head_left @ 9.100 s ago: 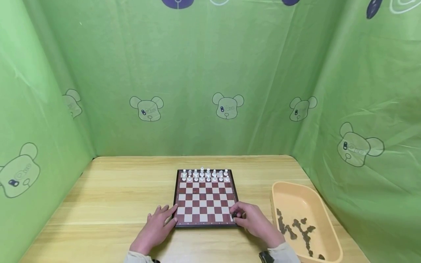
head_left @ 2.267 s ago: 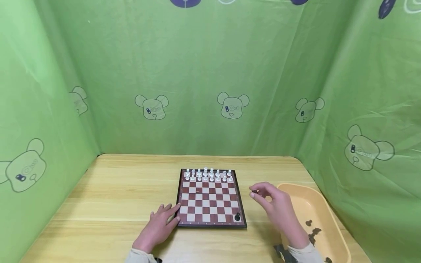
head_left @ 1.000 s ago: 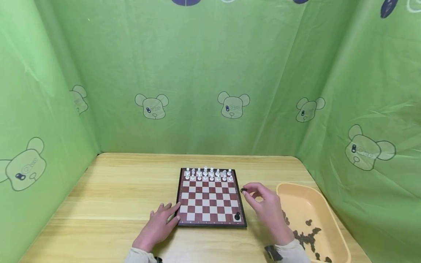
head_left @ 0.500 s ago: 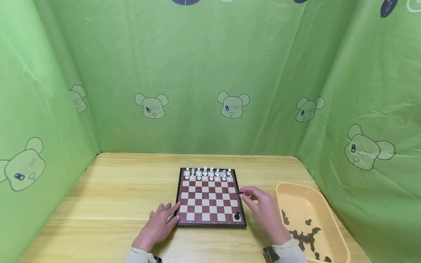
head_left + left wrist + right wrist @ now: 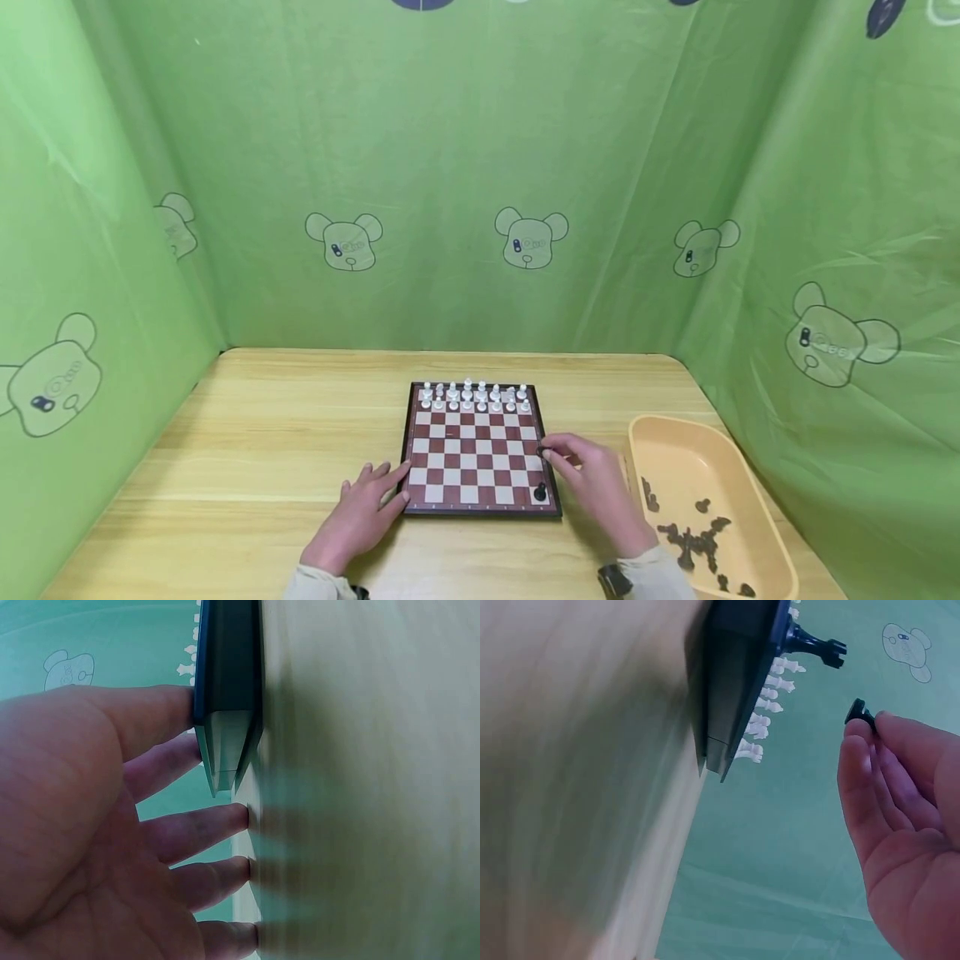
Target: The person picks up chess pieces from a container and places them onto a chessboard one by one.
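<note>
Small black plastic chess piece (image 5: 860, 714) pinched between thumb and fingers of right hand (image 5: 592, 477), round base toward the board, clear of the surface, above its right edge. Board: flat square, red-and-white checks, black rim (image 5: 480, 514). Done, judging by the layout: glossy white chess pieces (image 5: 467, 395) upright in two rows at far edge; black rook with notched crown (image 5: 540, 492) upright on near right corner square. Left over: the other dark pieces (image 5: 687, 552), lying jumbled in the peach plastic tray (image 5: 671, 450), right of board. Right wrist raised, palm sideways. Left hand (image 5: 363, 510): grip spread, thumb and forefinger against board's left edge, remaining fingertips down on pale wood-grain counter (image 5: 285, 417).
</note>
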`<state>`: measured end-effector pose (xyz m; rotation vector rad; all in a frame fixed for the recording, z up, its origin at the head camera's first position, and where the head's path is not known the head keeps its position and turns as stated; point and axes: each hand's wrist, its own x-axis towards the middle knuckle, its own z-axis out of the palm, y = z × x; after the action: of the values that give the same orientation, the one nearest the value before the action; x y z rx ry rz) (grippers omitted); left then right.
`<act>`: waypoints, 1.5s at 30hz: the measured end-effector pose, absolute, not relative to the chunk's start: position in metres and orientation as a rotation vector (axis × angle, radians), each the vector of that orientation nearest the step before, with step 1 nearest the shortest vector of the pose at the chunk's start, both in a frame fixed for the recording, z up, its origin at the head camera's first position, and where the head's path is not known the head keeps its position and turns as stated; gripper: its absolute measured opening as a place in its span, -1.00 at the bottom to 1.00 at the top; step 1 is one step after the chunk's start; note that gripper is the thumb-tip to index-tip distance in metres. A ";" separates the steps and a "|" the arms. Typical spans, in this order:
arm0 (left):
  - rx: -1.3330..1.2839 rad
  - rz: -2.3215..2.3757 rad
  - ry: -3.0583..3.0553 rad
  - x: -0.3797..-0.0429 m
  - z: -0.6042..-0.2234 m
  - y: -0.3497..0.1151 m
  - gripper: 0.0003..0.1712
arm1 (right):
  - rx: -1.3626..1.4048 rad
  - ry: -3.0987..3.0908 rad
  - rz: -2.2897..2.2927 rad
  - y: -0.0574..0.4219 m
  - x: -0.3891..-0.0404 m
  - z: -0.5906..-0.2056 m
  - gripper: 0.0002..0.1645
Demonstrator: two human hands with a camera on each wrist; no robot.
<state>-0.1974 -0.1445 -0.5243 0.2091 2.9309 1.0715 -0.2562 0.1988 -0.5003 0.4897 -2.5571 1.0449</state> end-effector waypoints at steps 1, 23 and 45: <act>0.208 1.073 2.929 -0.197 -0.525 -0.144 -0.43 | 0.470 -2.578 1.061 0.198 -0.256 -0.501 -0.75; 0.218 1.055 2.929 -0.197 -0.522 -0.145 -0.43 | 0.515 -2.701 1.018 0.197 -0.256 -0.507 -0.76; 0.225 1.067 2.935 -0.198 -0.526 -0.146 -0.43 | 0.577 -2.787 0.970 0.199 -0.258 -0.511 -0.82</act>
<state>-0.1980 -0.1457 -0.5256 0.2253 2.9345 1.0668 -0.2585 0.1987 -0.5107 0.5772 -2.7870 0.9698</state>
